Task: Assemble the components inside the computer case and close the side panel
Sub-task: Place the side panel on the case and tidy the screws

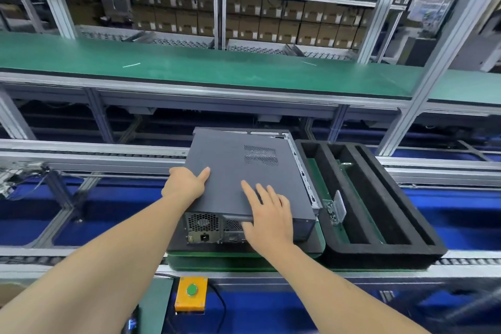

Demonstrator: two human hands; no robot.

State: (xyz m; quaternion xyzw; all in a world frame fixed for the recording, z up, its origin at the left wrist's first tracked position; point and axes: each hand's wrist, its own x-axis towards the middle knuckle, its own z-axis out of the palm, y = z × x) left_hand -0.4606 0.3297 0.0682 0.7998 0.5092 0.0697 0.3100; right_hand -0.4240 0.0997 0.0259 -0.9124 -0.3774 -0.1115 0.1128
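Observation:
A dark grey computer case (pixel 295 228) lies flat on a green pallet (pixel 244 262) on the conveyor, its rear with fan grille and power socket facing me. The grey side panel (pixel 233 171) with a vent grid lies on top of it, shifted slightly left so a strip of the case's metal edge shows on the right. My left hand (pixel 187 183) grips the panel's left edge, thumb on top. With straight fingers, my right hand (pixel 267 214) lies flat on the panel's near right part and over the rear edge.
A black foam tray (pixel 385 249) with long empty slots sits right of the case; a small clear box of screws (pixel 334 213) stands between them. An orange box with a green button (pixel 192 290) is below the conveyor rail. A green belt (pixel 217 68) runs behind.

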